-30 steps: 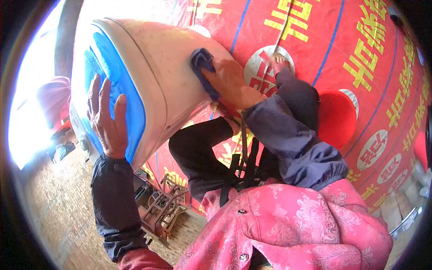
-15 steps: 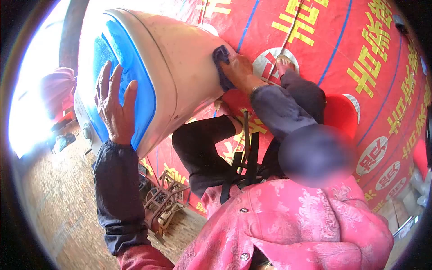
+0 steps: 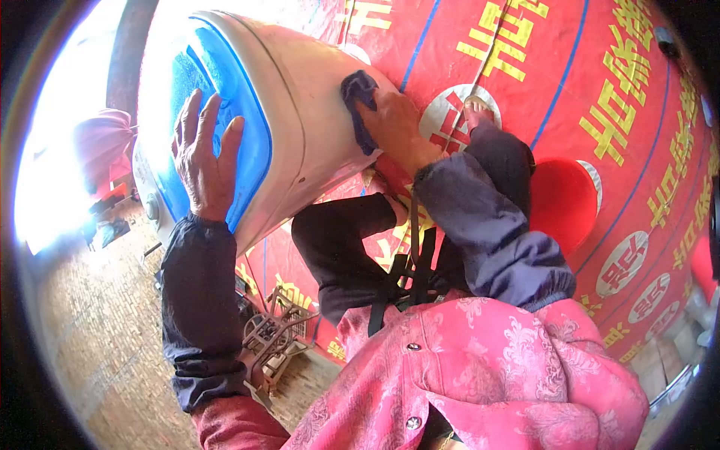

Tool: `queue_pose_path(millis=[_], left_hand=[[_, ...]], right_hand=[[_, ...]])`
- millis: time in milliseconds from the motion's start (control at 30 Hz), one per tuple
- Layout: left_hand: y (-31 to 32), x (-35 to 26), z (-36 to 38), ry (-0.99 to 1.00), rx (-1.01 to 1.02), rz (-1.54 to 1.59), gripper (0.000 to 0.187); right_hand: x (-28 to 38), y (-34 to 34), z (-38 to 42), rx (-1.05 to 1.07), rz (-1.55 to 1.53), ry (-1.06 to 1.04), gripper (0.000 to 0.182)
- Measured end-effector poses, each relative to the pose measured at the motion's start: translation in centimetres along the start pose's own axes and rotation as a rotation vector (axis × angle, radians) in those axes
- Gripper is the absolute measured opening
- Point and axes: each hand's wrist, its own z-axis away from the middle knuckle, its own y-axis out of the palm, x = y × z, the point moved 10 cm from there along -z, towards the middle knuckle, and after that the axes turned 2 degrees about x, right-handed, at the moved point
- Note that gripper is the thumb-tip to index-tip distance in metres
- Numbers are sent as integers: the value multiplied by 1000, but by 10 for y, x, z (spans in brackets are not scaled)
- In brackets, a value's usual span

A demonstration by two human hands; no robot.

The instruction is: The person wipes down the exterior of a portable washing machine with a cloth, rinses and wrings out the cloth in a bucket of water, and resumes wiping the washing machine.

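The left hand [image 3: 204, 154] is open, fingers spread over the blue panel [image 3: 240, 105] of 1 whitish casing [image 3: 322, 75]; I cannot tell whether it touches. The right hand [image 3: 401, 129] is closed on 1 dark cloth [image 3: 357, 94] against the casing's side, with 1 red round object [image 3: 566, 202] nearby on 1 red sheet [image 3: 517, 97].

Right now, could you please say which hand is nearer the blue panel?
Left. The left hand is spread over the blue panel; the right hand is off it, holding a dark cloth on the pale casing.
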Motion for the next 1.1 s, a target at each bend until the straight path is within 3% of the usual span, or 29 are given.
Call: queue_pose_path(millis=[167,267,400,500,600,700,767,900,1100], left_hand=[[1,0,2,-4,13,14,43],[-1,0,0,-1,11,24,44],[1,-2,-1,-8,26,12,45],[0,-1,-2,-5,26,9,45],[1,0,0,6,21,5,42],[-3,-3,-3,24,-1,20,43],[-3,-3,-1,28,-11,28,43],[-2,-2,0,24,-9,6,42],[0,-2,0,4,5,-6,41]], right_hand=[[64,-37,59,-8,-286,-135,36],[78,-44,48,-39,-159,-251,34],[95,-35,-31,-66,-38,-390,35],[88,-2,-97,-33,68,-337,40],[80,4,-116,-37,24,-273,42],[75,-12,-79,-38,-57,-233,36],[76,-36,-19,-199,-165,-398,35],[92,-65,75,-183,-320,-381,34],[115,-66,13,-249,-149,-377,34]])
